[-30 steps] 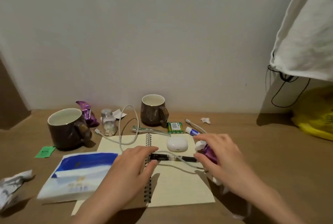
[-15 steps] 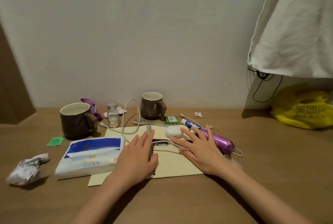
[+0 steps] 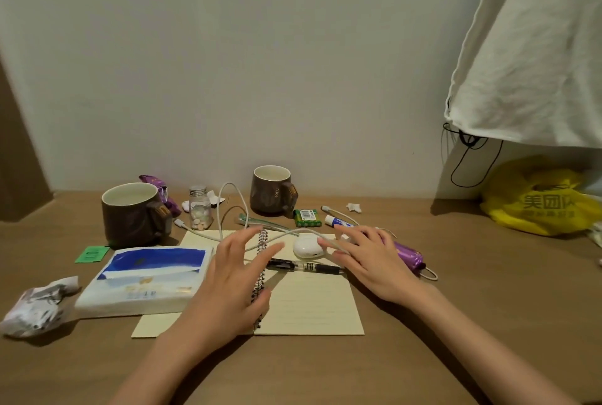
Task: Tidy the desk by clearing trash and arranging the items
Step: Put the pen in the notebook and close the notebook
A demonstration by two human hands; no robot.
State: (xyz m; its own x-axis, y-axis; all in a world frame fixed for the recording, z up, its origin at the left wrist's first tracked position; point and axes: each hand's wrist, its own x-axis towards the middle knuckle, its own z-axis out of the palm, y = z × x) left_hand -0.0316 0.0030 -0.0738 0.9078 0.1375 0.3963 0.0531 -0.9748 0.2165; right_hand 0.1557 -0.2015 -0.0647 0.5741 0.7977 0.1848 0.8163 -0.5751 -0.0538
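While a pen (image 3: 306, 266) lies on the notebook (image 3: 309, 307), the left hand (image 3: 228, 277) spreads at its nine o'clock, the right hand (image 3: 368, 261) at three.

We find bare desk (image 3: 325, 372) front, right; 2 mugs (image 3: 132, 215) (image 3: 270, 191), bottle (image 3: 199, 209), raised cable loop (image 3: 233, 196), tissue pack (image 3: 146, 277) block back-left.

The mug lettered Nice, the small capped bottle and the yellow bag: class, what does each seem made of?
Mug: likely glazed ceramic, glossy brown, pale inside. Bottle: clear glass or plastic, contents visible; silvery cap, perhaps metal. Yellow bag: thin plastic, crinkled, shiny.
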